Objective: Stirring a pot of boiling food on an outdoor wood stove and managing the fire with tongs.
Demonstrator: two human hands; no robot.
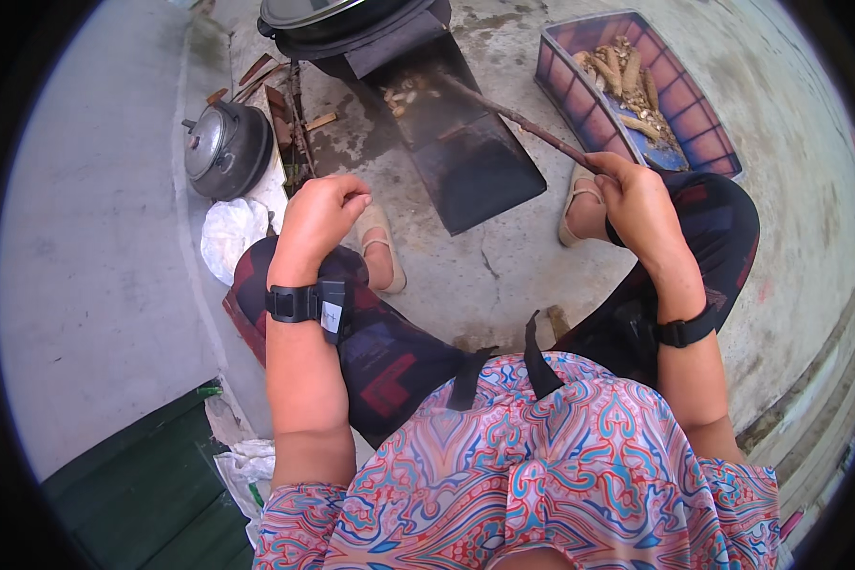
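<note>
My right hand [638, 203] grips one end of a thin wooden stick [534, 128]. The stick's far end reaches over a dark, soot-stained metal chute [491, 171], which runs out from under a black stove [399, 53]. Several small pale pieces [402, 98], too small to name, lie near the chute's upper end. Above my left knee, my left hand [328, 214] is held with thumb and fingers drawn together, and nothing shows in it. A large lidded pot [313, 11] sits on the stove, cut off by the picture's top edge.
Right of the chute stands a plastic crate [584, 100] holding corn cobs [630, 71] and crumbs. At left are a blackened kettle [224, 149], a white plastic bag [234, 239] and thin sticks [299, 121] beside the wall [107, 235]. My feet straddle the chute on the concrete floor [470, 285].
</note>
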